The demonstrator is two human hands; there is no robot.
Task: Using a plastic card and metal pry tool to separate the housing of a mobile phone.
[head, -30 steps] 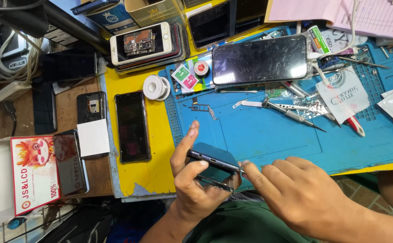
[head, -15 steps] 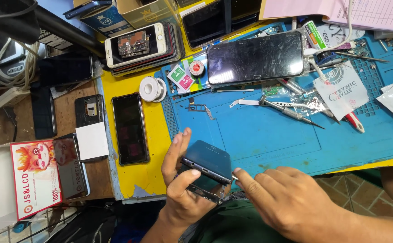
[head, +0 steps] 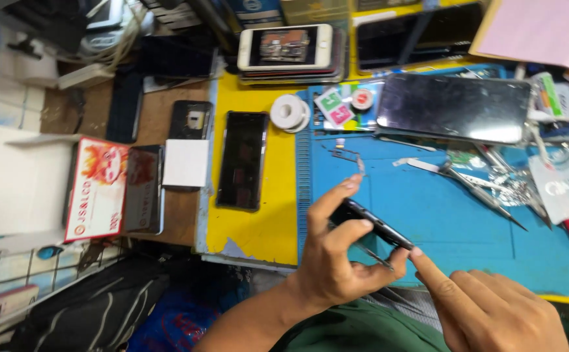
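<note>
Tweezers [head: 473, 189] on mat [head: 415, 202] (tablet [head: 454, 107] behind); solder spool [head: 289, 112] left.

Dark phone [head: 370, 223], edge-on, tilted

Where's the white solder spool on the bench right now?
In the head view the white solder spool lies upper centre on the yellow table edge, between the dark phone screen and the blue mat, below the white phone.

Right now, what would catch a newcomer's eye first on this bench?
The left hand pinches a dark phone edge-on above the blue mat, the right hand touching its lower end with a fingertip. Behind, a large dark screen panel lies flat, and a red-and-white box sits far left.
</note>
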